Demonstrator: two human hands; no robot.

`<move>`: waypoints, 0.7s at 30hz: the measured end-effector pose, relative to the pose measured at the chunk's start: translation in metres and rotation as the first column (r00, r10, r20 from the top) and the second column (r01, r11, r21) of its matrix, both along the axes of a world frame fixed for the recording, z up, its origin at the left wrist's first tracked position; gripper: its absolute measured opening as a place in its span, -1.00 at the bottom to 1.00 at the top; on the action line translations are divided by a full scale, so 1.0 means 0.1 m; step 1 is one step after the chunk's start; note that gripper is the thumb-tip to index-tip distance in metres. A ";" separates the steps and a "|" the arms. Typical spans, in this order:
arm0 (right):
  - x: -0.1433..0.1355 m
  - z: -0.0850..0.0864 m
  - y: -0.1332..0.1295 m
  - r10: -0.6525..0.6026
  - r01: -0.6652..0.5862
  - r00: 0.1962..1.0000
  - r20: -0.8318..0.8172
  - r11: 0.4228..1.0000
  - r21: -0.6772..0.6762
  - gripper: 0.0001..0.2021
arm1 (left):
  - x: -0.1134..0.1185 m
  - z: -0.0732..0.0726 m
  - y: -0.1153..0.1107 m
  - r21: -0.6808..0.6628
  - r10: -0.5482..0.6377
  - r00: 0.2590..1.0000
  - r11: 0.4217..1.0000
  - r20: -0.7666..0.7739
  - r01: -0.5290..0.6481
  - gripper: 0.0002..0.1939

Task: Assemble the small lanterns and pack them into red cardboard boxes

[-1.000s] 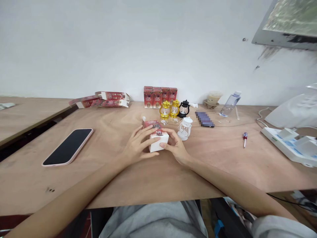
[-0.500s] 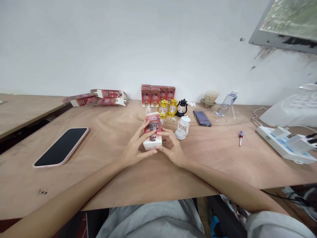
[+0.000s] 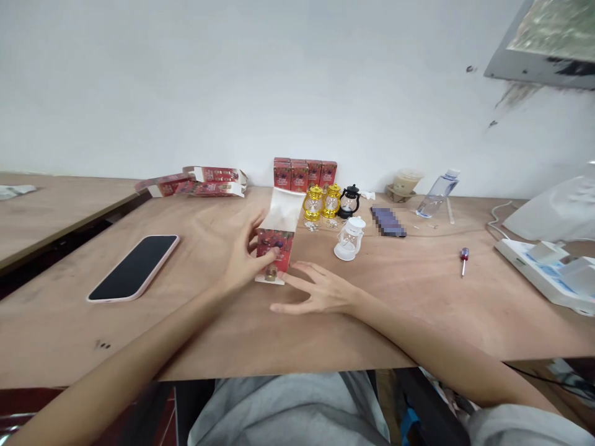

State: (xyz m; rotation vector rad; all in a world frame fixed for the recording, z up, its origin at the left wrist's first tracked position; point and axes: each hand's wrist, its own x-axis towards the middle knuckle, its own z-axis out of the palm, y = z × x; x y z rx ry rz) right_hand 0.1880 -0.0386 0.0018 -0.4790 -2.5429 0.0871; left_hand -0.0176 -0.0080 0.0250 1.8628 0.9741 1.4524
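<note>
My left hand (image 3: 247, 255) grips a small red printed carton (image 3: 274, 244) from its left side, thumb across the front. The carton's white-lined flap (image 3: 284, 207) stands open at the far end. Close by on the right, my right hand (image 3: 320, 288) has its fingers spread, the fingertips near the carton's lower right corner; whether they touch it I cannot tell. A white toy lantern (image 3: 350, 239) stands right of the carton. Behind it are two gold lanterns (image 3: 313, 203) and a black lantern (image 3: 349, 201), with small metal bits (image 3: 311, 227) in front of them.
Several red boxes (image 3: 299, 176) stand against the wall, with flattened cartons (image 3: 214, 188) to their left. A pink-edged phone (image 3: 134, 267) lies left. On the right are another phone (image 3: 388, 222), a cup (image 3: 405, 183), a bottle (image 3: 437, 194), a screwdriver (image 3: 463, 260) and a power strip (image 3: 543, 275).
The carton has turned over to show another face, and its white-lined flap now stands open. My right hand has come off the carton's side and spread its fingers; my left keeps hold.
</note>
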 end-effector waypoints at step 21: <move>0.46 0.02 0.37 -0.712 0.598 0.522 -0.470 0.698 -0.394 -0.23 | 0.01 -0.17 0.09 0.086 0.089 0.995 0.992 0.049 -0.093 -0.24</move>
